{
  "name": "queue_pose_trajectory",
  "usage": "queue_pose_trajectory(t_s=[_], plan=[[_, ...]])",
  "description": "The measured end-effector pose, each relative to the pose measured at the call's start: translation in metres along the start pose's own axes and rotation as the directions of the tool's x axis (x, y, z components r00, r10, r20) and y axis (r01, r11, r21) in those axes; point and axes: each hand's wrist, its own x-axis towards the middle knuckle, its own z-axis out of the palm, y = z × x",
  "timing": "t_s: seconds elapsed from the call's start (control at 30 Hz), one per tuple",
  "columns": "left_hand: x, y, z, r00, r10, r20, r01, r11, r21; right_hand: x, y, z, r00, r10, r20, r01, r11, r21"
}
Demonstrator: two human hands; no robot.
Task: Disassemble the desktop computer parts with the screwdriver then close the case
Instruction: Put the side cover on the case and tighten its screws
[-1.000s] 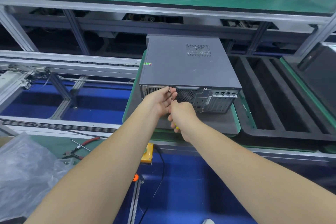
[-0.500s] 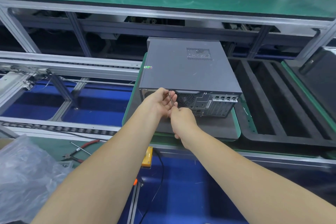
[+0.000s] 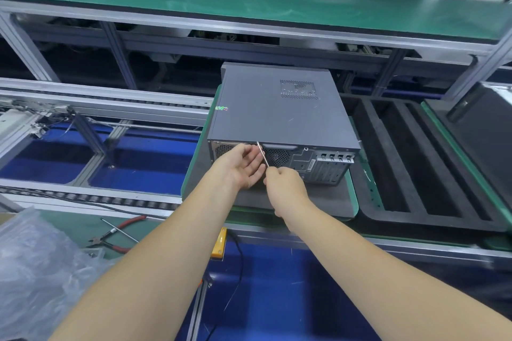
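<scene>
right hand (image 3: 285, 183) gripped screwdriver (image 3: 262, 154), tip at case (image 3: 277, 116) rear edge | left hand (image 3: 243, 165) loosely spread, steadying shaft, I judged

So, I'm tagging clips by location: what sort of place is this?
Probably an electronics assembly line: a roller conveyor, a green-matted workbench shelf, and a computer case on a pallet.

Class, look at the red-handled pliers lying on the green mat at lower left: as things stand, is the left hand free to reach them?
Probably not at once: the left hand steadies the screwdriver shaft at the computer case. Nothing lies over the pliers.
</scene>
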Motion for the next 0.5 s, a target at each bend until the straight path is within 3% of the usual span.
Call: queue_pose_trajectory(t_s=[0.23,0.5], plan=[[-0.016,-0.017,0.010,0.998,0.051,0.021,-0.051,0.998,0.042,0.009,-0.009,-0.022,0.994,-0.077,0.074,0.086,0.988,-0.124],[-0.039,-0.021,0.010,0.950,0.312,-0.009,-0.312,0.950,0.022,0.038,-0.031,-0.039,0.939,-0.259,0.225,0.318,0.902,-0.291]])
